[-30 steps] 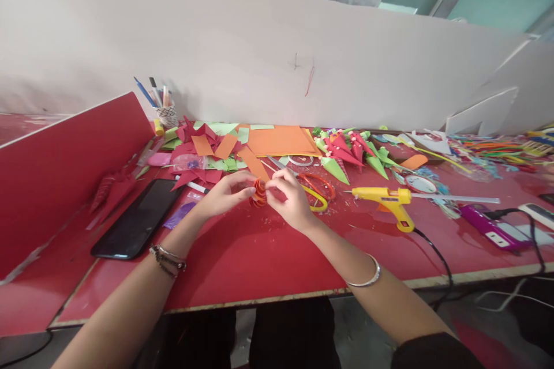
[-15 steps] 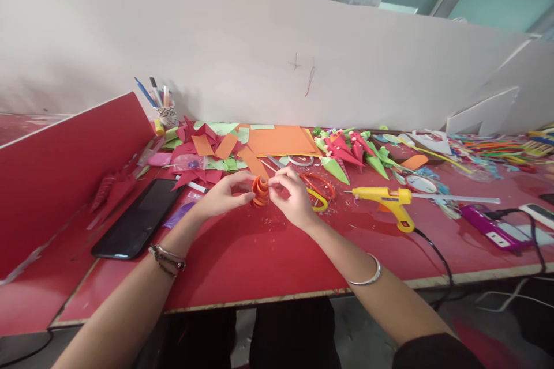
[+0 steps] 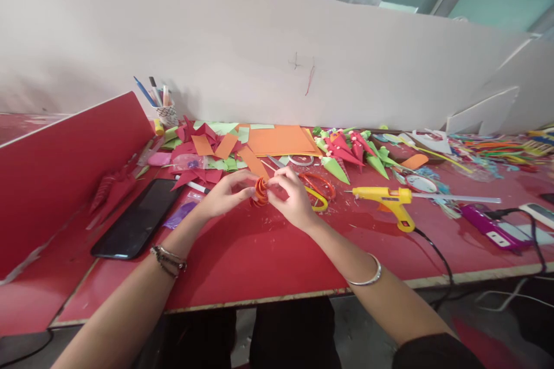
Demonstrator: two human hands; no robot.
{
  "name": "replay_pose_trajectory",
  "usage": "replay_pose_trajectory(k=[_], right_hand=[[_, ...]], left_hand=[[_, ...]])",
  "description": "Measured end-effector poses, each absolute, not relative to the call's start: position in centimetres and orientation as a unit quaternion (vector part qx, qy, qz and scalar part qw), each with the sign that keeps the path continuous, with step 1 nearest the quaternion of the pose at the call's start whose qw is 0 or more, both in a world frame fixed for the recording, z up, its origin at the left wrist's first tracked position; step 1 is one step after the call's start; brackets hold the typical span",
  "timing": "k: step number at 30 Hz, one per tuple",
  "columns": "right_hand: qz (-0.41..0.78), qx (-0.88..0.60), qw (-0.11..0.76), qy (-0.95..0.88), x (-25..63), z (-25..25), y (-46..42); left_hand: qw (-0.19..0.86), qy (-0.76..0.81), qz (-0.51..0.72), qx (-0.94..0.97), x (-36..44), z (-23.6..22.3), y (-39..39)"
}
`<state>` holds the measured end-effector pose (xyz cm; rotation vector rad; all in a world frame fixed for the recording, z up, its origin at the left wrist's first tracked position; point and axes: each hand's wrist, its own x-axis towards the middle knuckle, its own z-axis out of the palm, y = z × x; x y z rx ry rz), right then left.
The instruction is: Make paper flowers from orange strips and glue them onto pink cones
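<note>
Between my hands, above the red table (image 3: pixel 242 265), is a curled orange paper strip (image 3: pixel 260 191) wound into a loose coil. My left hand (image 3: pixel 229 193) grips its left side with thumb and fingers. On the other side my right hand (image 3: pixel 289 193) pinches the coil's right edge, fingertips partly hidden behind one another. Just behind my right hand lie scissors with orange handles (image 3: pixel 322 181) and a yellow-handled pair (image 3: pixel 319 202). A flat orange paper strip (image 3: pixel 253 160) lies beyond the coil.
A yellow glue gun (image 3: pixel 389 199) with a cord lies right, near a purple power strip (image 3: pixel 491 228). Left are a black phone (image 3: pixel 136 219) and a red upright board (image 3: pixel 73 167). Behind are orange sheets (image 3: pixel 281 139), red and green paper cones (image 3: pixel 346 150) and a pen cup (image 3: pixel 167 113).
The orange coil has turned slightly between my fingers and looks more tightly gathered. My hands have stayed nearly in place.
</note>
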<state>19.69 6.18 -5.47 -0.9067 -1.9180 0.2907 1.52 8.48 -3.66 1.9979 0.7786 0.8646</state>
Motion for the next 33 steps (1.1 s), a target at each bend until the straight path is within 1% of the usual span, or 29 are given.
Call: replay_pose_trajectory(k=[4,24,28,33], right_hand=[[0.116,-0.37,0.478,-0.788,19.68,-5.4,6.18],[0.098,-0.365,0.472,-0.797,19.71,-5.41,6.27],[0.105,-0.365,0.473,-0.795,19.73,-5.44,6.28],[0.129,-0.37,0.484,-0.782,19.73,-5.55,6.42]], left_hand=[[0.423,0.303,0.341,0.783,1.61,-3.73,8.53],[0.366,0.3,0.333,0.815,1.56,-3.89,8.66],[0.358,0.298,0.335,0.819,1.59,-3.72,8.59],[0.372,0.305,0.345,0.806,1.54,-3.74,8.63]])
